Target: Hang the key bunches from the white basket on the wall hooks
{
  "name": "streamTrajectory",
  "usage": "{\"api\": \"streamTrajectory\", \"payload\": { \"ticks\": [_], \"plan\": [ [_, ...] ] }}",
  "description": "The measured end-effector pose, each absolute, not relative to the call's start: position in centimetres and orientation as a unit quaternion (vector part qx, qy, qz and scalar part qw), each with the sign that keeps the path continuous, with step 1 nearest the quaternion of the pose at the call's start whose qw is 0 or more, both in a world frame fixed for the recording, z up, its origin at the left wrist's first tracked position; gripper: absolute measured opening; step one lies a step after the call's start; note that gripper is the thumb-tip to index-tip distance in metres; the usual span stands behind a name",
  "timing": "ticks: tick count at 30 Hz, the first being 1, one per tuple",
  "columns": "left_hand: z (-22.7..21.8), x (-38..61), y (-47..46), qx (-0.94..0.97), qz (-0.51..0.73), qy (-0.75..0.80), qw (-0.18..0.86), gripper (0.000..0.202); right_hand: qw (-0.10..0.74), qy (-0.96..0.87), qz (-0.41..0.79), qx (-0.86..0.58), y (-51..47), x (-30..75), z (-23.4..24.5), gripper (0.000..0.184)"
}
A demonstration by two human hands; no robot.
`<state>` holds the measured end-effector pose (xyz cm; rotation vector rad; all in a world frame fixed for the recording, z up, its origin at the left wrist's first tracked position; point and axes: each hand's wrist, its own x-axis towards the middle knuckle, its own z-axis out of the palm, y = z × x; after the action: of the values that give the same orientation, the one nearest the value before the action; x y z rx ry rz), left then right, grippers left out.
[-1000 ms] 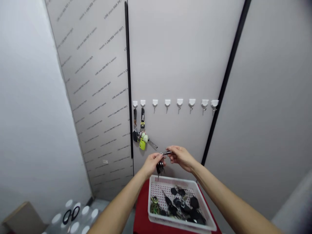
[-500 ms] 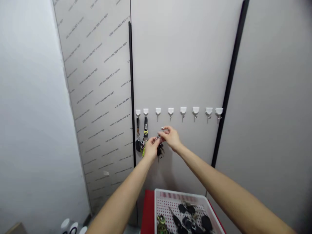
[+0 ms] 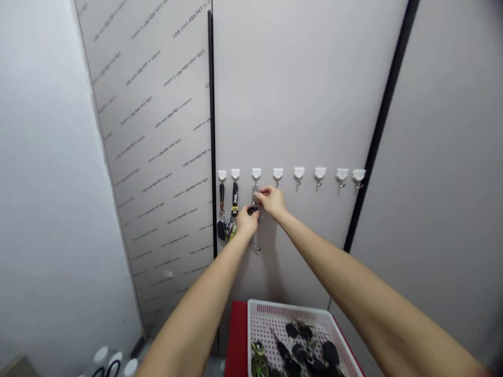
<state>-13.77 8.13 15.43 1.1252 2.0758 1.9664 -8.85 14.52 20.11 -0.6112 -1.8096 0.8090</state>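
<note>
Keys (image 3: 252, 210) just below third hook (image 3: 257, 174) from left; left hand (image 3: 247, 222) fingers hold them, right hand (image 3: 272, 201) pinches upper fob (image 3: 255, 188). Looks like hanging step; next needs seating checked before release.

A row of hooks (image 3: 299, 173) spans the panel (image 3: 306, 99). Key sets (image 3: 221, 229) hang from the two leftmost hooks. Below, the basket (image 3: 288, 309) containing keys (image 3: 330, 353) rests on the surface (image 3: 238, 340).

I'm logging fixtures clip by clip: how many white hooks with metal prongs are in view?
8 white hooks, in one row across the flat pale-grey panel: two left, four along the middle, two right. None seems wholly hidden.
</note>
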Motion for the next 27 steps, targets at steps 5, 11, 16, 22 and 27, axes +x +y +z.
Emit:
{"api": "streamTrajectory", "payload": {
  "ticks": [5, 11, 16, 22, 27],
  "plan": [
    [10.8, -12.5, 4.9, 0.349, 0.623, 0.671, 0.2, 0.039, 0.456, -0.805, 0.302, -0.231, 13.4, -4.1, 15.1, 0.021],
    [1.6, -8.4, 0.6, 0.43, 0.459, 0.715, 0.304, 0.025, 0.159, -0.908, 0.304, -0.239, 10.0, 4.5, 2.8, 0.013],
    [-3.0, -5.3, -1.1, 0.601, 0.246, 0.744, 0.156, 0.026, 0.081, -0.932, 0.25, -0.248, 8.0, 8.2, -2.7, 0.017],
    [-4.1, -3.7, -1.2, 0.641, 0.182, 0.728, 0.158, 0.029, 0.048, -0.957, 0.173, -0.226, 7.2, 8.9, -2.9, 0.019],
    [-4.3, -3.6, -1.1, 0.61, 0.21, 0.742, 0.184, 0.024, 0.05, -0.952, 0.18, -0.241, 7.2, 8.5, -3.3, 0.026]
  ]
}}
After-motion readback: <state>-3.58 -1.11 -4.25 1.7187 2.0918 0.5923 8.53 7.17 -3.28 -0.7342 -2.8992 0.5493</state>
